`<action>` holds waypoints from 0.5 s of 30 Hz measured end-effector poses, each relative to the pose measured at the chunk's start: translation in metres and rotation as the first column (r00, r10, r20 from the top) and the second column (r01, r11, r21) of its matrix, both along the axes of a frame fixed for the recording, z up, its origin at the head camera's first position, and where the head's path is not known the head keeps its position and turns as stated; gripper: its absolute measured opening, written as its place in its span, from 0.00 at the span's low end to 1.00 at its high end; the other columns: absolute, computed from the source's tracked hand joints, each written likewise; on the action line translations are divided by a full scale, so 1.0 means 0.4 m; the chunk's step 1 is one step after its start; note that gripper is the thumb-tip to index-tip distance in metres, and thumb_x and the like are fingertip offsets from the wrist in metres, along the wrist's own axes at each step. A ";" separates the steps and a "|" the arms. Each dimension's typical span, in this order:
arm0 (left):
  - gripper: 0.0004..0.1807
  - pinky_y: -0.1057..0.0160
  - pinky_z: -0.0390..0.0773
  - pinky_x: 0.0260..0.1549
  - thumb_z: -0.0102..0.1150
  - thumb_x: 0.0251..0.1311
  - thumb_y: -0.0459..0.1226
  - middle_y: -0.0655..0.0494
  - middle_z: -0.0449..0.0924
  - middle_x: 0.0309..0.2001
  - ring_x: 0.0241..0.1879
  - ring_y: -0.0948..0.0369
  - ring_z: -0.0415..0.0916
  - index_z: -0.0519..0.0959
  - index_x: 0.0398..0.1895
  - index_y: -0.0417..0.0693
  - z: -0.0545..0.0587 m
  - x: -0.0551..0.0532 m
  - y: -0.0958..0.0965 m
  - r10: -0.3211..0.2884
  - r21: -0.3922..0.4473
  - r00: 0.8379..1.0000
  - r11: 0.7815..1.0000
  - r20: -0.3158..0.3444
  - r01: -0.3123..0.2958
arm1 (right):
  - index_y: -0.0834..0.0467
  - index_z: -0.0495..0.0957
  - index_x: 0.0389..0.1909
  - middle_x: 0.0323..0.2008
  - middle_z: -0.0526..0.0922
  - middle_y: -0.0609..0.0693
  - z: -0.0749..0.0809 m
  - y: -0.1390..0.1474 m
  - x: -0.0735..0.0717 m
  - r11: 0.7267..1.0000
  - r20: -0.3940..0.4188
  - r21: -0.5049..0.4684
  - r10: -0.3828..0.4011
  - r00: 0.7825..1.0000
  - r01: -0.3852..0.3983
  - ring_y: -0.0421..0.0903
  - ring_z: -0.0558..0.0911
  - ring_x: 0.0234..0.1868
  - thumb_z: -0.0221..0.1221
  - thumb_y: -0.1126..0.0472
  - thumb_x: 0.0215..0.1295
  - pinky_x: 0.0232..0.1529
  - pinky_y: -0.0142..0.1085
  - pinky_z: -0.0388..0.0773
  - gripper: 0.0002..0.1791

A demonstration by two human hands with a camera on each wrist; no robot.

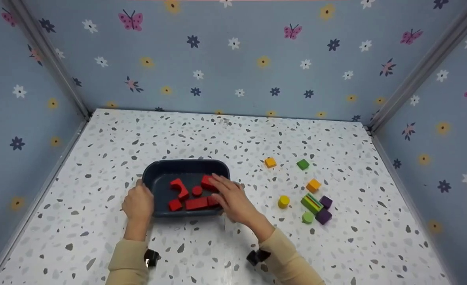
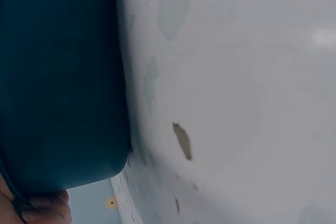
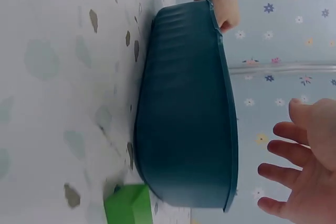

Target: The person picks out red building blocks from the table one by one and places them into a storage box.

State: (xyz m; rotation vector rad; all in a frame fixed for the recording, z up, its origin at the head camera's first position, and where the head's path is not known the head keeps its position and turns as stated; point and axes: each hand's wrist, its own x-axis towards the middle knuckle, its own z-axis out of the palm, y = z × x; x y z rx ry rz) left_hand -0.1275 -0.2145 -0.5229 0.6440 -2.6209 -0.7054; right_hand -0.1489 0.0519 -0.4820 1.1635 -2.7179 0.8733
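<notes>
A dark blue tub (image 1: 186, 213) stands on the speckled table, holding several red blocks: an arch (image 1: 183, 191), a cylinder (image 1: 196, 191), a cube (image 1: 175, 205), a long block (image 1: 196, 204) and others partly covered by fingers. My left hand (image 1: 138, 201) grips the tub's left rim; in the left wrist view its fingers (image 2: 50, 207) curl over the edge. Above the right end of the tub is my right hand (image 1: 233, 198), palm down. The right wrist view shows its fingers spread and nearly straight, apart from the tub wall (image 3: 189, 98), with nothing held.
Right of the tub lie orange blocks (image 1: 270, 162) (image 1: 313, 185), a green block (image 1: 302, 164), a yellow cylinder (image 1: 283, 202), a striped green block (image 1: 312, 203), a light green cylinder (image 1: 307, 217) and purple cubes (image 1: 323, 216). A green block (image 3: 128, 204) sits near the tub. Flowered panels (image 1: 233, 59) enclose the table.
</notes>
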 end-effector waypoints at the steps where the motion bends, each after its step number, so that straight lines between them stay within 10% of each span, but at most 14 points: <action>1: 0.13 0.39 0.67 0.22 0.39 0.61 0.32 0.28 0.74 0.29 0.26 0.33 0.72 0.71 0.42 0.33 0.000 -0.001 -0.001 0.001 -0.001 1.000 1.000 0.000 -0.001 | 0.55 0.60 0.63 0.64 0.58 0.51 0.000 0.011 0.002 1.000 0.007 -0.009 -0.011 1.000 0.011 0.47 0.57 0.64 0.45 0.52 0.67 0.55 0.51 0.54 0.25; 15: 0.14 0.40 0.67 0.21 0.40 0.63 0.34 0.31 0.72 0.32 0.26 0.33 0.71 0.71 0.44 0.32 -0.005 0.006 0.002 0.011 -0.019 0.998 1.000 -0.058 -0.012 | 0.56 0.58 0.64 0.65 0.56 0.51 -0.021 0.169 0.037 0.990 0.069 -0.008 -0.137 0.988 0.137 0.51 0.56 0.64 0.44 0.49 0.67 0.56 0.54 0.51 0.28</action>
